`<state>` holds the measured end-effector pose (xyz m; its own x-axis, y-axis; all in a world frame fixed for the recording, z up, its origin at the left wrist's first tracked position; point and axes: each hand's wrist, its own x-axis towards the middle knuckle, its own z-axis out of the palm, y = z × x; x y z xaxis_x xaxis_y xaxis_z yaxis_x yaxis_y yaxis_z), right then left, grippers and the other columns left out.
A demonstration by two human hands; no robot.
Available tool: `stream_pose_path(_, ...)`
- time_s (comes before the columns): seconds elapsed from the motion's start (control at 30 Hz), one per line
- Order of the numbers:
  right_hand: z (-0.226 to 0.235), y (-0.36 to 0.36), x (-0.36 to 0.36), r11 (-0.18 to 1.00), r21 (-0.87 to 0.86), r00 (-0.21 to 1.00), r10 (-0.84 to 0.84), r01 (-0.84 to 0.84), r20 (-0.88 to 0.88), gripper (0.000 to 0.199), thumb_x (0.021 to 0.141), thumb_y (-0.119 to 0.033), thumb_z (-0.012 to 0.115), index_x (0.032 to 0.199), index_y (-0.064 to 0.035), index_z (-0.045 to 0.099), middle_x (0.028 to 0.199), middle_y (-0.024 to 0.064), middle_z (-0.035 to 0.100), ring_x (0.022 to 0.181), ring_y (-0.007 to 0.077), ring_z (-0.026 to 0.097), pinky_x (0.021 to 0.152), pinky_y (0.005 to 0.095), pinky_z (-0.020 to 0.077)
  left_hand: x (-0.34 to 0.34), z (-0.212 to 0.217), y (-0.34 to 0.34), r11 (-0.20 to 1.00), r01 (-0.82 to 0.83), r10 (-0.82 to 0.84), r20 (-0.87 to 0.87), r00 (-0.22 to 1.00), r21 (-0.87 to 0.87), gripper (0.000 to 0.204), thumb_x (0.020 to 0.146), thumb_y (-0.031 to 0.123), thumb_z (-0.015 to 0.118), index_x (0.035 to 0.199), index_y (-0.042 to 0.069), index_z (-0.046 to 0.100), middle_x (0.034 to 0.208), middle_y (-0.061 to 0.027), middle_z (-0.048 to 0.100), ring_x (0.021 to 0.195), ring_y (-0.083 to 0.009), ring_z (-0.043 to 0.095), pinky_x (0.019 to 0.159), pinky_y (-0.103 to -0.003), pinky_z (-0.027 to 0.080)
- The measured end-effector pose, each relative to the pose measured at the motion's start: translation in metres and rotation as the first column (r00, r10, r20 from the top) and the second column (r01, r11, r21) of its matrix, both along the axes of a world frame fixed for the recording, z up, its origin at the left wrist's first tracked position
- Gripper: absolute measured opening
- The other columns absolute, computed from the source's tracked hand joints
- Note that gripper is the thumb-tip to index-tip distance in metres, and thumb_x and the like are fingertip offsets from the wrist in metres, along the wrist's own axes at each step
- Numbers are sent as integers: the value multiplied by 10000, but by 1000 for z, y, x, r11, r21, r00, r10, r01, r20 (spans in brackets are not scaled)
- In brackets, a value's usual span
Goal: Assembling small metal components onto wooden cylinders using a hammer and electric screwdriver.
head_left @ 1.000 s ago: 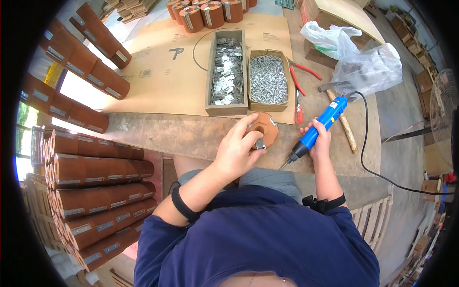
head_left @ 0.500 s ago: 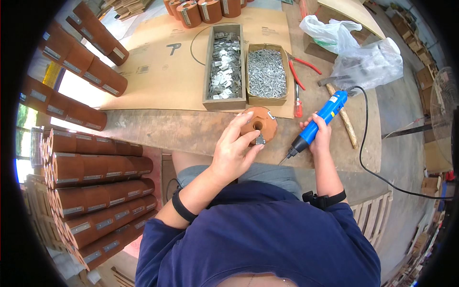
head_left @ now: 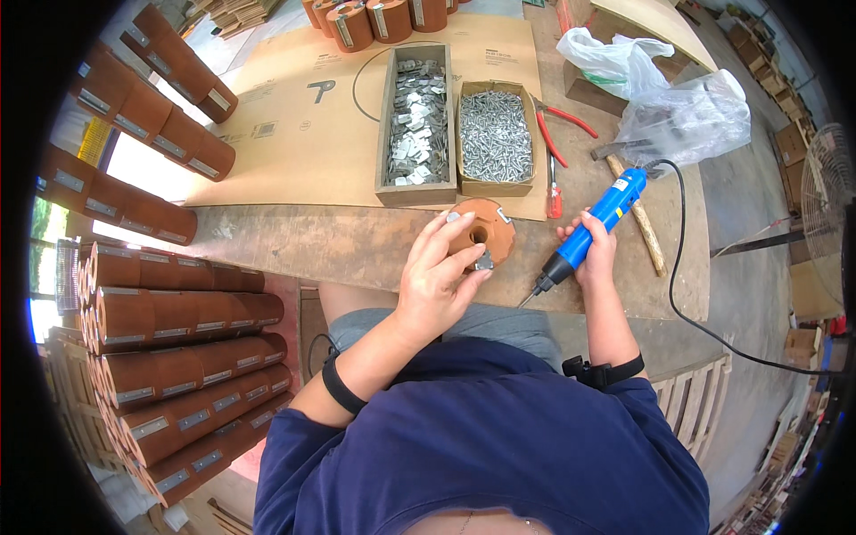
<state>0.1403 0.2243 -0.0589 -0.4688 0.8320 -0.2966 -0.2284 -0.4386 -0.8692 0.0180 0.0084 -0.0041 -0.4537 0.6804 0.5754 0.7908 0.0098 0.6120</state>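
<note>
L hand [head_left: 437, 285] grips round brown disc [head_left: 482, 234] w/ center hole; R hand [head_left: 596, 250] grips blue screwdriver [head_left: 590, 232].

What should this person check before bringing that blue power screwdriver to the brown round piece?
1. Round brown piece gripped by the left hand at the bench edge: ok.
2. Small metal bracket set against the piece under the fingertips: ok, though exact seating cannot tell.
3. Blue electric screwdriver held in the right hand, tip pointing down, apart from the piece: ok.
4. Screw loaded on the tip: cannot tell.
5. Black cord trailing off to the right, not across the piece: ok.
6. Box of screws open on the bench beyond the piece: ok.
</note>
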Motion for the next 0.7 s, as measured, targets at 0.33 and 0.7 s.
stream_pose_path(0.33, 1, 0, 0, 1000, -10, 1000, -3, 3, 15, 319, 764, -147, 599, 1017, -26, 446, 761, 78, 522, 648, 174, 550, 665, 379, 531, -12, 19, 1, 996, 32, -30, 18, 999, -83, 552, 595, 198, 782, 1076, 31, 569, 1214, -187, 475, 1110, -366, 466, 938, -414, 386)
stream_pose_path(0.7, 2, -1, 0, 999, -34, 999, -9, 7, -45, 314, 757, -98, 596, 1000, -29, 408, 745, 91, 516, 618, 183, 551, 619, 382, 536, -100, 41, 109, 766, 95, -164, -51, 985, -635, 332, 758, 249, 639, 1040, 82, 590, 1055, -80, 586, 1030, -287, 522, 809, -428, 424)
